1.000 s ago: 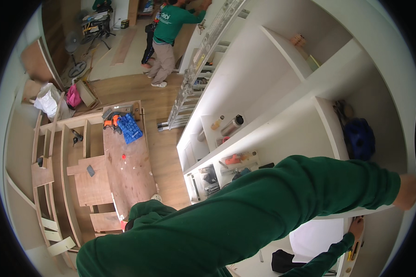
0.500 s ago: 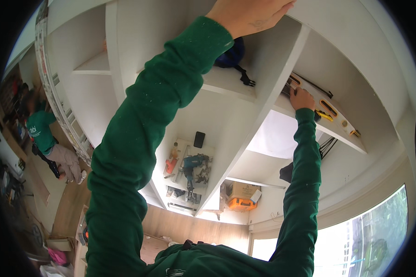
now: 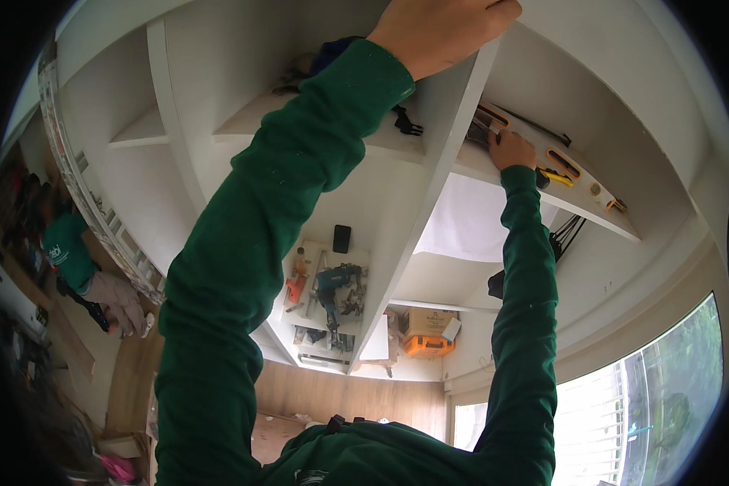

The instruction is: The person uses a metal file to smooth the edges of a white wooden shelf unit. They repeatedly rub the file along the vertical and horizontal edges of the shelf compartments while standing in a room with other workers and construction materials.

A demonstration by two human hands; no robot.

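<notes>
My left hand [image 3: 445, 32] is raised at the top, in front of the upright divider [image 3: 451, 121] of white shelving. Its fingers are curled; whatever they hold is hidden. My right hand [image 3: 512, 151] is on the right-hand shelf, its fingers closed around or against a dark, greyish thing [image 3: 478, 132] I cannot make out. Beside that hand lies a pale spirit level [image 3: 585, 180] with orange-rimmed openings. A yellow-and-black hand tool [image 3: 556, 176] lies next to my right wrist. Behind my left sleeve, a dark blue bag [image 3: 332, 55] with a black strap buckle [image 3: 407, 121] sits on the middle shelf.
Below, a phone [image 3: 342, 238] and a teal power drill [image 3: 332, 283] lie on a lower shelf. An orange case [image 3: 429, 347] sits by a cardboard box [image 3: 429, 322]. A ladder [image 3: 97, 194] stands left; beyond it a person [image 3: 77, 255] bends. A window [image 3: 648, 405] is at right.
The view has shifted, so the shelves appear further left and more of the blue bag shows. My left fingers look more curled. My right hand stays at the same shelf by the level.
</notes>
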